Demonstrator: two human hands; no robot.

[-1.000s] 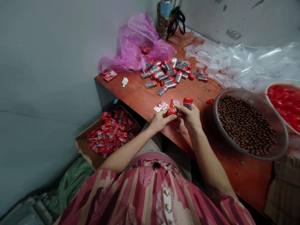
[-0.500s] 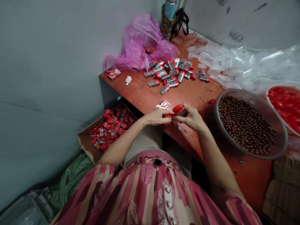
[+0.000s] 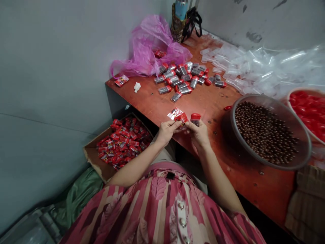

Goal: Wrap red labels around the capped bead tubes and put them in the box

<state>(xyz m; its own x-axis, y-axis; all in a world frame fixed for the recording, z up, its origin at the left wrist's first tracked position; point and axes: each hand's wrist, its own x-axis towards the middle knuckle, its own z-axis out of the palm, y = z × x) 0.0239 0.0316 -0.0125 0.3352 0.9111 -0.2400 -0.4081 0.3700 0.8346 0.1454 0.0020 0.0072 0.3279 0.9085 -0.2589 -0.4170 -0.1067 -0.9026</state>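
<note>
Over the near edge of the red table (image 3: 142, 98), seen in the head view, a person's two bare hands meet around small things. The left hand (image 3: 165, 133) pinches a wrapper (image 3: 180, 117) between thumb and fingers. This wrapper is flat, glossy and mostly bright red, with paler print on its face; the print is too small to read. It sits tilted between the hands, its lower right corner close by the other thumb.

The right hand (image 3: 200, 135) has its fingers closed around a jar (image 3: 195, 120), thumb in front. The jar stands nearly upright, with a rounded red cap on top and a clear body that shows dark contents; its lower part is hidden by the fingers. Just behind the wrapper, a shiny red-and-white packet (image 3: 174, 112) lies on the table.

Farther back, a loose heap of similar filled jars (image 3: 186, 78) lies beside a crumpled pink bag (image 3: 149, 47). To the right stands a grey bowl (image 3: 234, 117) of round brown balls (image 3: 264, 132). Below the table's left edge, a cardboard box (image 3: 93, 154) holds many red-wrapped pieces (image 3: 124, 139).
</note>
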